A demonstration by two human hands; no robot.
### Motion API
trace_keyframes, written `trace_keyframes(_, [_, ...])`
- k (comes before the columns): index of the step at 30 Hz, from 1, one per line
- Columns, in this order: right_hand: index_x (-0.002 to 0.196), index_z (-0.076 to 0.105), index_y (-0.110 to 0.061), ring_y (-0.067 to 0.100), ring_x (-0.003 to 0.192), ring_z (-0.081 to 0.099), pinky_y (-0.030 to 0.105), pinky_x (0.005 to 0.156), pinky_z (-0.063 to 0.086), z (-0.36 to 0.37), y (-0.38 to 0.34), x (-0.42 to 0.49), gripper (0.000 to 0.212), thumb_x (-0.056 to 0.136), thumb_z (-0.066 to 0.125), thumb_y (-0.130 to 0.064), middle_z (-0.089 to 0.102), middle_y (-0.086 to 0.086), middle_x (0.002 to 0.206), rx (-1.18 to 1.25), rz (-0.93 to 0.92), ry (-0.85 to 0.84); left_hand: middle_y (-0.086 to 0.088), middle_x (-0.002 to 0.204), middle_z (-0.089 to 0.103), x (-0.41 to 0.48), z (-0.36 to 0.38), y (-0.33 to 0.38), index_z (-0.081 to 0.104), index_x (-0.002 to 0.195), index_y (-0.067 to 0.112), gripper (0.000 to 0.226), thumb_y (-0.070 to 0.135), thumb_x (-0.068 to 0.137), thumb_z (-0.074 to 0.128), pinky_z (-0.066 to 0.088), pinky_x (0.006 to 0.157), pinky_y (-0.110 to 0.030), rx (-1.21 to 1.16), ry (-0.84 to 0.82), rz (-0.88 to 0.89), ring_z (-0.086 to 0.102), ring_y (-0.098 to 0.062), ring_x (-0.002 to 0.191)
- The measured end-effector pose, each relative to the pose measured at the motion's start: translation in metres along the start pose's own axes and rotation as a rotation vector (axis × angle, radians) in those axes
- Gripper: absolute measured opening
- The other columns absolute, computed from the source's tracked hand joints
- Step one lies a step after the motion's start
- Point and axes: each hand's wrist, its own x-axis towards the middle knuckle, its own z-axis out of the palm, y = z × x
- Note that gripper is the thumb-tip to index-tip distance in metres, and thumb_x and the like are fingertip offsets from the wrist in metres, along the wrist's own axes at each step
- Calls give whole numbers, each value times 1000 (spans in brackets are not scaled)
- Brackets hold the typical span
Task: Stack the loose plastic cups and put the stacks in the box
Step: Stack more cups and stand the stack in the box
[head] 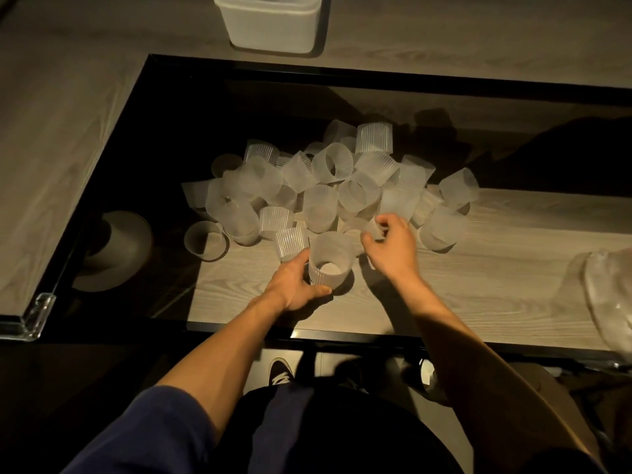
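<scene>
- While both arms are reaching out over the glass table (496, 285), the left hand (294, 285) is gripping a ribbed cup (330, 265).
- Its fingers and thumb are curling round the side of that cup, low down.
- That ribbed cup is standing up on the glass with its mouth facing up, just in front of the pile of cups (342, 179).
- Another cup (292, 242) is sitting just beside the left hand's fingers, at the back.
- The right hand (393, 244) is reaching into the near edge of the pile.
- Its fingers and thumb are bending round a small frosted cup (372, 230) and pinching it.
- The pile is lying in the middle of the table, with cups tipping every way, some on their sides and some upside down.
- One loose cup (205, 239) is lying on its side at the left, a little apart from the pile.
- A white box (273, 29) is sitting past the far side of the table, well apart from the cups.
- A clear plastic bag (605, 295) is resting at the right end of the table.
- A round pale thing (116, 248) is showing through the glass at the left, and I cannot tell what it is.
- A black shoe (281, 374) is showing below the near edge of the table.
- A dark blue sleeve (154, 432) is covering the top of the left arm.
</scene>
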Motion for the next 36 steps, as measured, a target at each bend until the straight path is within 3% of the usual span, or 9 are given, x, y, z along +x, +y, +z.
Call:
trace_keyframes(3, [140, 50, -18, 27, 125, 55, 42, 103, 49, 12, 17, 9, 70, 81, 83, -38, 54, 8, 139, -143, 30, -140, 2, 136, 59, 1, 0, 0, 44, 143, 32, 86, 30, 70, 90, 45, 109, -49, -6, 1, 4, 54, -22, 127])
trace_keyframes(8, [142, 44, -22, 32, 127, 55, 51, 101, 51, 32, 17, 18, 86, 72, 86, -50, 53, 7, 141, -222, 74, -192, 2, 135, 59, 1, -2, 2, 44, 144, 31, 85, 28, 71, 89, 46, 108, -50, -3, -6, -8, 54, -21, 126])
trace_keyframes(12, [141, 46, -22, 32, 126, 57, 50, 101, 52, 38, 18, 20, 75, 79, 84, -41, 57, 7, 138, -269, 91, -166, 2, 133, 61, 1, -1, 4, 44, 143, 31, 85, 29, 71, 89, 47, 108, -48, 1, -5, -5, 56, -21, 124])
trace_keyframes(15, [133, 53, -22, 29, 120, 60, 46, 98, 53, 33, 18, 19, 66, 78, 83, -43, 61, 4, 131, -134, 120, -118, 3, 131, 62, 1, -2, 4, 44, 142, 31, 85, 28, 71, 90, 47, 108, -47, -6, -10, 0, 57, -20, 123])
trace_keyframes(19, [145, 45, -20, 26, 129, 51, 37, 105, 44, 22, 12, 2, 78, 80, 83, -40, 46, 7, 144, 89, 217, -85, 3, 132, 62, 2, -1, 4, 45, 143, 30, 84, 25, 72, 89, 46, 109, -48, -27, -10, 12, 56, -20, 125])
trace_keyframes(25, [143, 49, -22, 21, 126, 49, 24, 96, 38, -6, 6, -24, 71, 82, 82, -34, 43, 4, 142, 242, 268, 35, 2, 136, 59, 2, -1, 3, 45, 143, 30, 84, 25, 72, 89, 43, 111, -50, -24, -10, 19, 53, -22, 129])
trace_keyframes(30, [147, 45, -22, 6, 126, 41, 16, 99, 39, -34, -19, -40, 71, 87, 79, -36, 38, -9, 135, 358, 22, 160, 0, 139, 57, 4, 0, 2, 44, 145, 26, 86, 27, 72, 90, 42, 112, -48, -4, -7, 26, 51, -23, 130])
trace_keyframes(34, [147, 46, -17, 3, 121, 44, 10, 99, 39, -33, -32, -53, 78, 82, 82, -39, 44, -6, 135, 178, -300, 34, -1, 137, 59, 5, 2, 3, 45, 144, 25, 83, 25, 73, 88, 44, 111, -47, 16, -6, 43, 53, -22, 128])
trace_keyframes(36, [147, 45, -17, 3, 123, 42, 17, 102, 37, -26, -32, -57, 79, 81, 82, -41, 47, -7, 135, 80, -413, -63, 0, 136, 60, 3, 2, 3, 45, 143, 26, 82, 22, 73, 88, 44, 110, -47, 7, -1, 43, 54, -21, 127])
